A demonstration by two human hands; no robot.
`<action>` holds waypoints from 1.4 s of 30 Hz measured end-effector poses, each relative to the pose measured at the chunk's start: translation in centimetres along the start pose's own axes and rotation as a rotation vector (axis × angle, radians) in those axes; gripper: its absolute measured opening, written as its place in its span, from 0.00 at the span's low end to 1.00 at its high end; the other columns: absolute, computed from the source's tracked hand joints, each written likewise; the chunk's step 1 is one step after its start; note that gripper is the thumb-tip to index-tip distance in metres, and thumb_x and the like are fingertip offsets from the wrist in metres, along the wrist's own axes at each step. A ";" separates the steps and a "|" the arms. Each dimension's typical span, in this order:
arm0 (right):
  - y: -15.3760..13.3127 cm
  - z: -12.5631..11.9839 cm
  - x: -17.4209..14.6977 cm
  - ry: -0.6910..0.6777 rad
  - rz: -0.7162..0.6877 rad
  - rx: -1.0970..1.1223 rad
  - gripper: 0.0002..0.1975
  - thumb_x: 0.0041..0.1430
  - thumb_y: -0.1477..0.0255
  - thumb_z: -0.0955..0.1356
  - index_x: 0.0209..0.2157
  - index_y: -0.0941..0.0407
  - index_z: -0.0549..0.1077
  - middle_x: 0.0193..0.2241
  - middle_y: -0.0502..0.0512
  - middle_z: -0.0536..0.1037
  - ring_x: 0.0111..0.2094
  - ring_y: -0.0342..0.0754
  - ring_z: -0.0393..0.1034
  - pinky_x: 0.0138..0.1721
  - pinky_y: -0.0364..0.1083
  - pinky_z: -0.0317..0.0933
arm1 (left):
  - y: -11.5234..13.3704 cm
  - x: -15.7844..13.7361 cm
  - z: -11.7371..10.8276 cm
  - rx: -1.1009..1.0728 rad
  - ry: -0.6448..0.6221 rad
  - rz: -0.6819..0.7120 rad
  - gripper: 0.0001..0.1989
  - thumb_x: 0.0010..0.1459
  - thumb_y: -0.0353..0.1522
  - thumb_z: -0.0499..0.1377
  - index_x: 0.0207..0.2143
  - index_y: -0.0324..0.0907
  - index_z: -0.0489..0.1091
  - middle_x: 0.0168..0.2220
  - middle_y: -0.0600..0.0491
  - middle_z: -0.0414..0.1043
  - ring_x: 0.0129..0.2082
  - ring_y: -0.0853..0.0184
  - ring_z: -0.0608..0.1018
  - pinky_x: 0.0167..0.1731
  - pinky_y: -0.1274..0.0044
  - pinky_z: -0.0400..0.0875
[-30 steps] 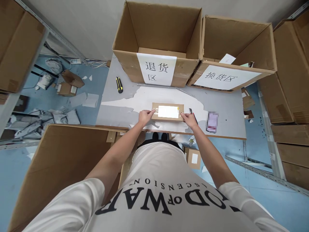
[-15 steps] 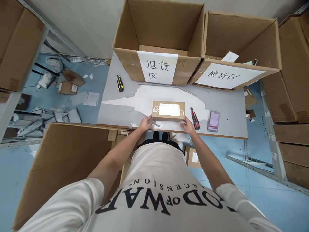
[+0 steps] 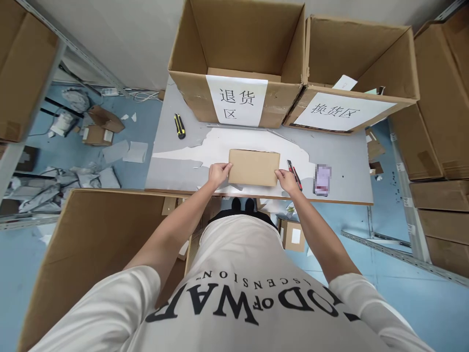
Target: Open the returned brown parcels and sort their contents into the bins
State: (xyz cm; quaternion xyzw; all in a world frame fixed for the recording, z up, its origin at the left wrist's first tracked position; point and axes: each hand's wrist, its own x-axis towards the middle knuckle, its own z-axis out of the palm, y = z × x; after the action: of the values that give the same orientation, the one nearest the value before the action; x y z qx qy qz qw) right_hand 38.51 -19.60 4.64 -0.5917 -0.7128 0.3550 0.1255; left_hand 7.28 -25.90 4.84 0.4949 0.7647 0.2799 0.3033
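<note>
A small brown cardboard box (image 3: 253, 167) is held between my two hands above the near part of the table, a plain face turned up to me. My left hand (image 3: 220, 174) pinches its left edge, fingers closed. On the opposite side, my right hand (image 3: 286, 180) grips the lower right edge, thumb on the face. Just right of the box lies a red and black box cutter (image 3: 294, 174), partly behind my right hand. The box's labelled face is out of sight.
Two large open cartons with Chinese signs, a left carton (image 3: 234, 98) and a right carton (image 3: 344, 110), line the table's (image 3: 164, 166) back. A yellow and black box cutter (image 3: 179, 126) lies left, a blurred purple item (image 3: 322, 179) right. A big open carton (image 3: 91, 234) stands near left.
The box has been tipped so that its white-labelled face no longer shows and a plain face is toward me. Both hands have risen slightly along its sides.
</note>
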 end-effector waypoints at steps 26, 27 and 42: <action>5.8 5.9 -3.4 -0.011 0.196 0.539 0.36 0.47 0.70 0.68 0.61 0.54 0.61 0.62 0.62 0.64 0.57 0.54 0.66 0.58 0.56 0.59 | -8.2 -1.9 3.8 -0.368 -0.209 -0.111 0.32 0.46 0.32 0.63 0.55 0.36 0.69 0.53 0.46 0.73 0.56 0.56 0.73 0.56 0.68 0.66; 5.8 6.3 -3.5 -0.033 0.183 0.541 0.38 0.47 0.71 0.68 0.62 0.53 0.61 0.62 0.61 0.63 0.58 0.54 0.66 0.58 0.56 0.59 | -8.4 -2.1 4.0 -0.347 -0.230 -0.088 0.31 0.46 0.32 0.63 0.56 0.37 0.69 0.53 0.47 0.74 0.56 0.56 0.73 0.57 0.67 0.65; 1.2 1.7 -1.9 -0.003 -0.115 0.061 0.17 0.63 0.61 0.58 0.34 0.57 0.73 0.34 0.58 0.72 0.39 0.52 0.67 0.44 0.49 0.63 | -2.4 -2.7 1.0 -0.050 -0.099 0.090 0.25 0.61 0.43 0.50 0.52 0.38 0.73 0.36 0.51 0.79 0.34 0.65 0.77 0.38 0.78 0.68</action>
State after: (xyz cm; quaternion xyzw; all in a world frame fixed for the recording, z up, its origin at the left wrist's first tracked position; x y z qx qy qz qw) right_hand 38.94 -21.89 3.12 -0.5450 -0.7347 0.3698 0.1628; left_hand 7.48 -29.10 2.95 0.5341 0.7187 0.2874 0.3400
